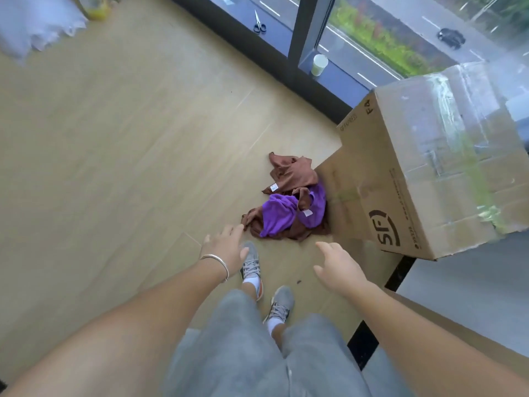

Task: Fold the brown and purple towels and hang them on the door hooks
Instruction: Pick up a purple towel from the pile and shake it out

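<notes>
A crumpled brown towel (290,174) and a purple towel (279,214) lie tangled in one heap on the wooden floor, against a flat piece of cardboard. My left hand (224,249), with a silver bangle on the wrist, reaches down with relaxed fingers; its fingertips are just beside the heap's near left edge. My right hand (336,266) hangs open above the floor, a little to the right of the heap and holding nothing. No door hooks are in view.
A large taped cardboard box (435,173) stands right of the heap. A floor-to-ceiling window runs along the back, with scissors (259,22) and a white cup (319,65) on its sill. My feet in grey shoes (252,265) stand just before the towels.
</notes>
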The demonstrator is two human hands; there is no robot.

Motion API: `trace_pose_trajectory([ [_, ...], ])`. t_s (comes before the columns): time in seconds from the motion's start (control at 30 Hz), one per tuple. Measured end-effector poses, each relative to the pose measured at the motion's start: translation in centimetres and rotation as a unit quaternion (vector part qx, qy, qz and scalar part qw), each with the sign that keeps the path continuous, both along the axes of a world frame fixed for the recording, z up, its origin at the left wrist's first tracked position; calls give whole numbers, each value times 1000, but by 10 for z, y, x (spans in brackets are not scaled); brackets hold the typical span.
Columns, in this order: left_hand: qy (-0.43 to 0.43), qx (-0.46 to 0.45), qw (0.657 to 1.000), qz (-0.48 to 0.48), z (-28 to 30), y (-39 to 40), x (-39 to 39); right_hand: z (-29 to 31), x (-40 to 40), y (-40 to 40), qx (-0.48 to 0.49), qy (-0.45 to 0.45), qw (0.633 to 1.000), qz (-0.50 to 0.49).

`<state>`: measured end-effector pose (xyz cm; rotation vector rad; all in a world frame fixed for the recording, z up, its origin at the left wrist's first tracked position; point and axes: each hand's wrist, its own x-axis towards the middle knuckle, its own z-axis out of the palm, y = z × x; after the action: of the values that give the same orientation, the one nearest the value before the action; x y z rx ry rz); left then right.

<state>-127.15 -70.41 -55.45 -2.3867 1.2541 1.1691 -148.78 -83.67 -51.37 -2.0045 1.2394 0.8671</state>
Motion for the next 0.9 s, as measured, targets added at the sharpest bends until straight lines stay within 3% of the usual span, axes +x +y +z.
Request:
trace_pose_trajectory([
  [0.27,50,44,998,-18,-117,-8,3,-106,18,-14,48,20,999,15],
  [0.57,152,77,979,111,-246,-30,-24,-244,47,-62,36,7,992,119],
  [0.9,159,40,949,269,-408,-56,-42,-397,106,-111,-27,-42,960,274],
])
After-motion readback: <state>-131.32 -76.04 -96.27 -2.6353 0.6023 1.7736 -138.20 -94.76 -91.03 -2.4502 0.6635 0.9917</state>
